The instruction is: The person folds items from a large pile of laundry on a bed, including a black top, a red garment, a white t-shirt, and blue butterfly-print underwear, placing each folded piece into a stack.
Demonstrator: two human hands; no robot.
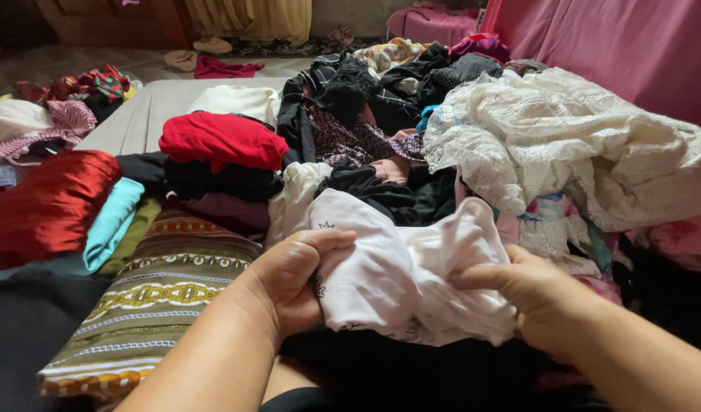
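Note:
A crumpled white garment (411, 267) with small dark marks lies bunched in front of me. My left hand (293, 278) grips its left side, thumb on top. My right hand (530, 294) pinches its right side with thumb and fingers closed on the cloth. Just beyond the garment lies dark clothing (381, 191) on a heap of mixed clothes.
A white lacy cloth (572, 137) tops the heap at right, against a pink wall (633, 46). At left are folded pieces: an olive patterned cloth (159, 290), a shiny red one (45, 206), a teal one (114, 221), a red one (220, 141) on a stack.

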